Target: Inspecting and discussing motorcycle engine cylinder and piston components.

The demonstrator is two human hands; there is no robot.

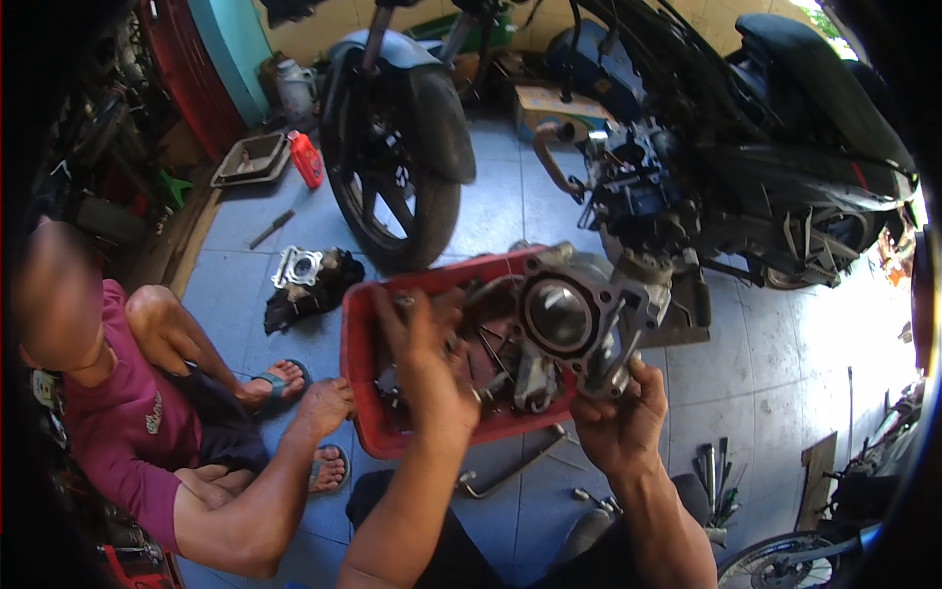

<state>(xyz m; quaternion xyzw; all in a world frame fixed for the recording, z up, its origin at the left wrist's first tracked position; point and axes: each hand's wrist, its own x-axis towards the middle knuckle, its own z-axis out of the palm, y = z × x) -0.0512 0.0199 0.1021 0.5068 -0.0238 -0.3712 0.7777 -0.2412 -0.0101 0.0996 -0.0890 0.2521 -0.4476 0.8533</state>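
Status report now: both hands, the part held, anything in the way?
Right hand grips grey metal engine cylinder. Left hand reaches into red plastic tray. Another person's hand beside tray.

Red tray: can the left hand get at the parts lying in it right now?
Probably yes. The left hand is already spread over the red tray, nothing covering the loose parts below. The right hand holds the engine cylinder up at the tray's right end.

Left hand [424,363] covering part of the red tray [359,355], parts beneath too dark to sort. Fingertips of right hand [620,417] hidden behind the cylinder [579,314]. Motorcycle [746,147] rear cut off by the rim. Tools [716,476] on the floor too small to tell. Wheel [775,564] at lower edge cropped.
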